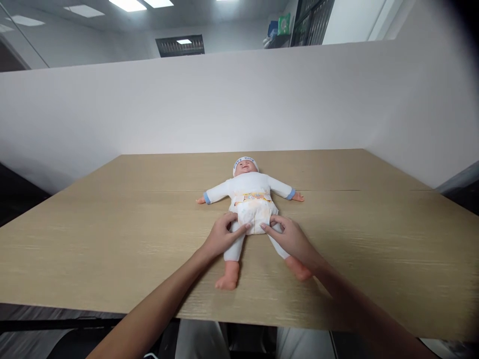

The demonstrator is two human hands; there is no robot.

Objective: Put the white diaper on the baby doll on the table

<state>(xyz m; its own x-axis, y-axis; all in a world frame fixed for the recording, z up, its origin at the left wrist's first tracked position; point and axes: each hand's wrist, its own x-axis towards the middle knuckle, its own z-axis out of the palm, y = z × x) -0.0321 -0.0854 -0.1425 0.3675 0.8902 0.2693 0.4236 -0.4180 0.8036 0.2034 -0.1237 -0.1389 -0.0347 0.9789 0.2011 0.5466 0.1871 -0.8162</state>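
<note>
A baby doll (245, 183) lies on its back, arms spread out, in a white outfit with blue cuffs and a white headband with dark lettering. Its head points away from me and its bare feet towards me. A white diaper (255, 213) with a coloured band along its top covers the doll's belly and crotch. My left hand (224, 233) grips the diaper's edge by one thigh, thumb on top. On the other side my right hand (287, 235) pinches the opposite edge by the other thigh. The fingertips are partly hidden under the diaper.
The doll rests on a wide wood-coloured table (112, 229), whose front edge runs just before my lap. A white partition wall (224, 104) stands behind the table and along its right side.
</note>
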